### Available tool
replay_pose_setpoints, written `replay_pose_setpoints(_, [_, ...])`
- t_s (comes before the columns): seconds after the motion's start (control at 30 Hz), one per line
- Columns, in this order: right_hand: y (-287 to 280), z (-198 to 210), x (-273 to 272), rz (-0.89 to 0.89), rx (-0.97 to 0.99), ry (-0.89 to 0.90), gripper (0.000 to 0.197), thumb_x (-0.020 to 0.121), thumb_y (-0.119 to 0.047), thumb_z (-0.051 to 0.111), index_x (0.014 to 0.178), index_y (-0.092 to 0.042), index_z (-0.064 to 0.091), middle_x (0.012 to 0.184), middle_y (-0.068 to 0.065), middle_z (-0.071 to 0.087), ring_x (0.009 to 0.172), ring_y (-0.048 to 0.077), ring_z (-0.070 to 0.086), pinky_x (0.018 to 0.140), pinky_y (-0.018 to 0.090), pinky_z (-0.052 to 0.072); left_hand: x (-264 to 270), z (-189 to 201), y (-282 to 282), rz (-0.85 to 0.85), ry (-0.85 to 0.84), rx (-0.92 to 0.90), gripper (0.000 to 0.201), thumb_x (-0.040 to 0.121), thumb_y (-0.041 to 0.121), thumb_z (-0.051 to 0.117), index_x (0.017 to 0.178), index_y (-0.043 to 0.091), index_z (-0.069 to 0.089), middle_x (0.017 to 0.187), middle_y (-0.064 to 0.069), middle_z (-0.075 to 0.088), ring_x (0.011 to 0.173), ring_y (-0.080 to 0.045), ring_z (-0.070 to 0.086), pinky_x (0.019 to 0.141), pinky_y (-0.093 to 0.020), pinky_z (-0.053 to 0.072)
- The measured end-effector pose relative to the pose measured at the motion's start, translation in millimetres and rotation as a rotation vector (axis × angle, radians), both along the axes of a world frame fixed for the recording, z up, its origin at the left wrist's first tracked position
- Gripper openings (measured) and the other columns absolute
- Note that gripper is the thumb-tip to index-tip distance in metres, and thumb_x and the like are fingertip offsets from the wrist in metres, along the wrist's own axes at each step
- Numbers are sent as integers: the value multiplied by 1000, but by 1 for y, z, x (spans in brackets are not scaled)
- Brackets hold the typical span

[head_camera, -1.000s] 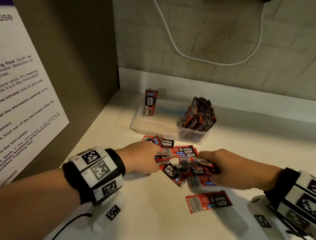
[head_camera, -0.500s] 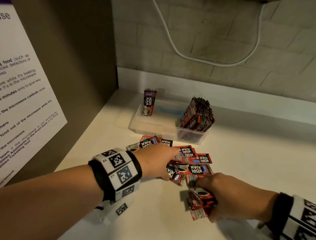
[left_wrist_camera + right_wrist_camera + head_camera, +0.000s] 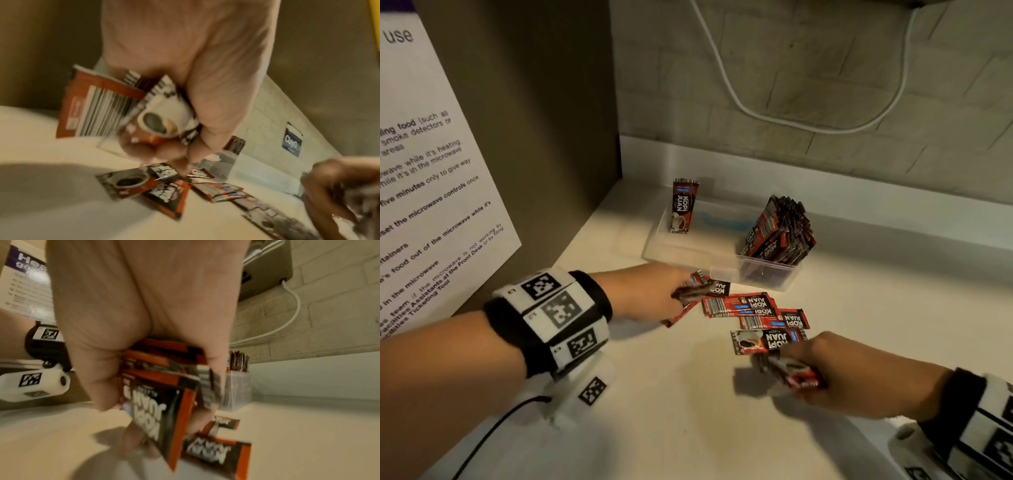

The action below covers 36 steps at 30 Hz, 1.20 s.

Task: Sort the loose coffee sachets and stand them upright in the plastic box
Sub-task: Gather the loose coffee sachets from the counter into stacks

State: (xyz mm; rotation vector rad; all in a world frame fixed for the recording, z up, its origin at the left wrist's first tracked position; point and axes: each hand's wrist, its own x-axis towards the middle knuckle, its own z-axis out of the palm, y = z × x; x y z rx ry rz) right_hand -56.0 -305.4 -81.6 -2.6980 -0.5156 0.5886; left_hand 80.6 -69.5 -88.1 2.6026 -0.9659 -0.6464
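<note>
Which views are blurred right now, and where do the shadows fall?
Head view: mostly sharp, only the right hand and its sachets smear, shadow beneath them on the counter. Left wrist view: soft throughout, left hand blurred. Right wrist view: held sachets motion-blurred.

We now hold a bunch of sachets (image 3: 796, 373) in our right hand (image 3: 859, 373), drawn back from the pile (image 3: 756, 310), which looks thinner, while our left hand (image 3: 650, 291) has gathered a few sachets (image 3: 131, 110) into its grip.
</note>
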Motion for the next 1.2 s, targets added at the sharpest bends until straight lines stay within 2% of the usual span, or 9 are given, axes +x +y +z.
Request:
replay_pose_setpoints(0.1, [-1,5,16,-62,13,-121,23,89,-28,63,112,-26,59,100,-12,68,82,0,61,68,11,44,12,-3,4,131,-102,-22,23,88,22,64,109,20,53,104,0,66,81,-11,57,60,-19,42])
replay_pose_setpoints(0.17, [3,7,27,-101,-29,-164,28,89,-28,62,116,-28,58,106,-11,68,87,4,63,75,15,49,15,-9,3,176,-127,2,35,85,28,69,115,17,55,110,-1,65,87,-13,58,70,-23,46])
replay_pose_setpoints(0.37, [21,-5,46,-144,-115,-194,34,77,-35,73,108,-30,61,103,-9,61,88,8,60,82,23,51,11,-15,1,235,-85,3,50,78,29,77,122,17,55,115,-1,66,97,-16,62,84,-29,52])
replay_pose_setpoints(0.6, [29,-16,51,-159,-102,-161,36,67,-32,75,100,-29,62,101,-9,57,86,10,56,77,29,52,13,6,10,242,82,37,21,80,11,67,84,26,53,81,7,63,70,-7,59,54,-19,43])
replay_pose_setpoints(0.7, [29,-19,52,-136,-103,-129,29,69,-30,74,97,-27,64,104,-8,55,90,10,54,79,28,51,14,15,11,274,185,-65,12,89,13,58,94,23,54,77,2,64,59,-10,57,46,-20,38])
replay_pose_setpoints(0.8, [30,-19,53,-93,-101,-127,19,74,-27,69,93,-25,64,97,-7,60,86,10,57,75,24,50,12,22,9,300,248,-208,15,91,11,59,102,20,53,79,0,65,61,-10,61,42,-19,39])
replay_pose_setpoints(0.97, [37,-16,53,-59,-93,-89,14,74,-23,71,85,-25,62,82,-9,64,73,7,57,68,22,48,10,29,-3,296,279,-502,33,81,25,76,109,20,58,87,8,61,70,0,55,57,-13,41])
replay_pose_setpoints(1.07, [37,-13,55,-55,-35,-108,10,80,-29,70,87,-24,64,84,-8,67,71,5,56,68,20,46,8,32,-8,376,299,-666,18,86,30,69,97,25,57,79,10,57,62,5,53,55,-8,40])
replay_pose_setpoints(1.2, [35,11,61,-221,278,-137,14,85,-23,70,85,-29,58,83,-11,64,68,-1,62,64,13,50,7,33,-7,472,407,-739,20,94,42,53,109,28,53,101,-1,58,98,-18,55,78,-31,46])
